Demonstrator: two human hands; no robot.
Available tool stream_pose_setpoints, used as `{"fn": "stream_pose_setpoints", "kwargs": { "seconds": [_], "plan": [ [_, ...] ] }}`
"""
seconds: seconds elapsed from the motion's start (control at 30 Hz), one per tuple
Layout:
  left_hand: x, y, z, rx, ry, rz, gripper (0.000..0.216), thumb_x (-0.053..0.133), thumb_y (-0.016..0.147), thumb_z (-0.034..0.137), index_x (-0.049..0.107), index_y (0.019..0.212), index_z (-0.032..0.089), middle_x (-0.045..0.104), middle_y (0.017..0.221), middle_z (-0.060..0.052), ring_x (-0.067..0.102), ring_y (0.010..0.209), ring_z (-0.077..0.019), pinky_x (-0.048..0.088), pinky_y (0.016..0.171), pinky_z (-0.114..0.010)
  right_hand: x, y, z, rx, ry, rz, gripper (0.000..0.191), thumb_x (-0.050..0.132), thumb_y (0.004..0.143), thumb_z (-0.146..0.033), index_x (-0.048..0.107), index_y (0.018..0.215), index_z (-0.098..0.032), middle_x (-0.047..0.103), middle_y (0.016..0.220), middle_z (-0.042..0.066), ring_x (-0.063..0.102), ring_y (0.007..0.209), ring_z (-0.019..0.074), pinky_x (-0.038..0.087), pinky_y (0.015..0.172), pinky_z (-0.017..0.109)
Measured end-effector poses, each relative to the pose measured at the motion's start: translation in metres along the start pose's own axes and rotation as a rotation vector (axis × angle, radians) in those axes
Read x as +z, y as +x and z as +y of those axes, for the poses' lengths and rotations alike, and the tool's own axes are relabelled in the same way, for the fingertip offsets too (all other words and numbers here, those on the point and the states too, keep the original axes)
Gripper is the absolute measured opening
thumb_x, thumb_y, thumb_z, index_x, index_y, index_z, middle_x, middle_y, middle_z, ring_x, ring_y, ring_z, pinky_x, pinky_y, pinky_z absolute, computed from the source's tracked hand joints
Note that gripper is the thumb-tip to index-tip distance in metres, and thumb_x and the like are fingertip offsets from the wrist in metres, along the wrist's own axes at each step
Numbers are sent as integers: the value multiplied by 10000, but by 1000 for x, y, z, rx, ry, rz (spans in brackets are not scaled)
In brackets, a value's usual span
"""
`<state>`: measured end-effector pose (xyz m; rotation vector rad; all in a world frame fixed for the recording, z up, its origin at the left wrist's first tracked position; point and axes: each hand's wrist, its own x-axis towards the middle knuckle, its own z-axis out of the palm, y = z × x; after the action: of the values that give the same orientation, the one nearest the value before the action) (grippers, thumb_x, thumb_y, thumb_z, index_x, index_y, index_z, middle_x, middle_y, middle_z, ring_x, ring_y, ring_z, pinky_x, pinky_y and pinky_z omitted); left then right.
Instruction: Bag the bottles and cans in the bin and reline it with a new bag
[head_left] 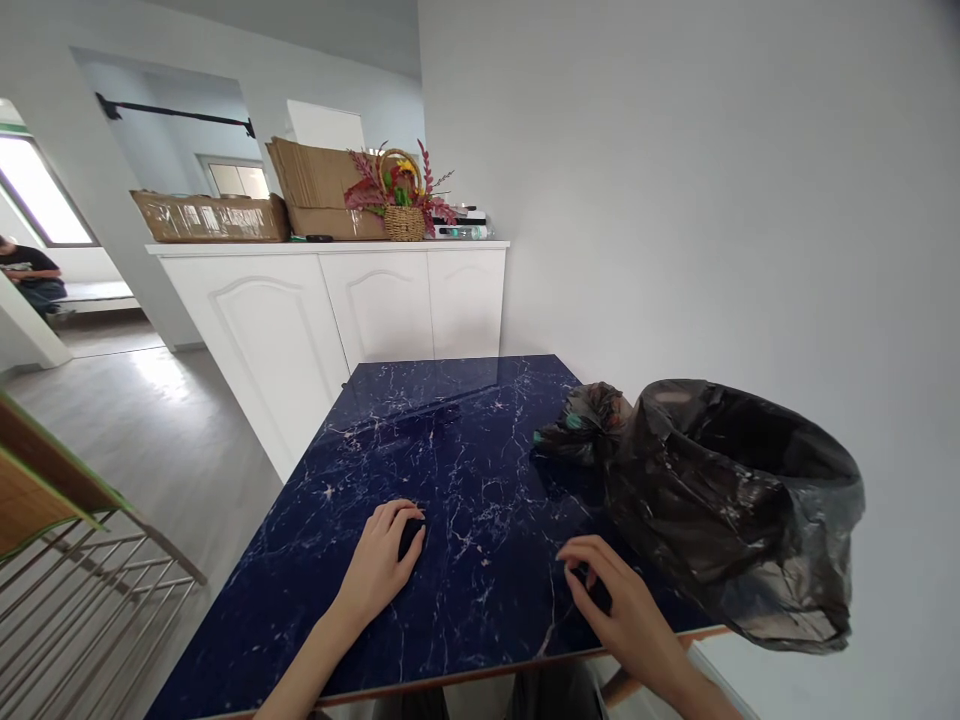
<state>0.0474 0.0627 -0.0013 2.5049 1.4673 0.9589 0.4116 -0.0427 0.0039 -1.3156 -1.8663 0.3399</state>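
Note:
My left hand (pixel 384 552) rests on the dark blue marbled table (pixel 480 480), left of its middle. Its fingers curve loosely, with a dark gap between them and the thumb; no object shows there. Nearer the front edge on the right is my right hand (pixel 611 595), its fingers bent and the thumb apart, apparently holding nothing. Just right of it stands a black plastic bag (pixel 690 520), its wide mouth gaping upward and its lower side overhanging the table's edge. Behind the bag's left side lies a smaller crumpled black bag (pixel 581 425) with greenish contents faintly visible.
White cabinets (pixel 390 300) stand beyond the table, topped by cardboard boxes (pixel 217 218) and a flower basket (pixel 405 222). A wall (pixel 712 220) borders the right side. At lower left is a metal-framed rack (pixel 97 570). A person (pixel 31 270) sits in the far-left room.

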Motion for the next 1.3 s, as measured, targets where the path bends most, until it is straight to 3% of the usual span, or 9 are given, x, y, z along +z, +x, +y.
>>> {"fn": "stream_pose_setpoints", "kwargs": {
  "seconds": [0.17, 0.27, 0.37, 0.67, 0.93, 1.3],
  "plan": [
    [-1, 0, 1, -4, -1, -13, 232, 524, 1072, 424, 671, 1175, 277, 679, 1292, -99, 634, 1248, -318, 528, 1083, -531, 46, 44, 25, 200, 213, -13, 268, 564, 1025, -438, 703, 1123, -231, 732, 1031, 88, 706, 769, 214, 585, 656, 326],
    [-1, -1, 1, -6, 1, -19, 237, 521, 1071, 425, 680, 1174, 283, 683, 1297, -98, 638, 1249, -320, 535, 1078, -527, 58, 69, 41, 281, 240, -8, 278, 589, 986, -475, 702, 1078, -237, 758, 1019, 77, 651, 652, 184, 569, 648, 335],
    [2, 0, -3, -7, 11, -20, 244, 524, 1067, 430, 683, 1186, 288, 683, 1323, -90, 636, 1277, -321, 534, 1088, -524, 64, 92, 53, 321, 291, -34, 304, 556, 989, -511, 675, 1056, -239, 774, 1013, 69, 596, 523, 144, 517, 535, 303],
    [29, 39, -57, -68, 181, -72, 566, 512, 1062, 559, 544, 1545, 266, 523, 1655, -105, 426, 1569, -357, 346, 1280, -609, 84, 144, 64, 296, 434, -161, 347, 569, 968, -544, 660, 1010, -212, 756, 852, 31, 517, 384, 91, 433, 391, 245],
    [46, 68, -87, -112, 216, -66, 587, 484, 1068, 572, 545, 1582, 297, 488, 1679, -79, 374, 1600, -357, 279, 1306, -633, 91, 163, 74, 307, 489, -182, 420, 584, 943, -602, 649, 1046, -201, 759, 865, 39, 550, 374, 96, 328, 288, 197],
    [44, 65, -87, -102, 224, -98, 599, 450, 1082, 573, 517, 1608, 293, 442, 1706, -67, 344, 1613, -356, 276, 1310, -629, 93, 162, 72, 306, 506, -164, 390, 592, 960, -577, 671, 1025, -201, 720, 787, 18, 546, 402, 98, 409, 370, 217]
  ]
}}
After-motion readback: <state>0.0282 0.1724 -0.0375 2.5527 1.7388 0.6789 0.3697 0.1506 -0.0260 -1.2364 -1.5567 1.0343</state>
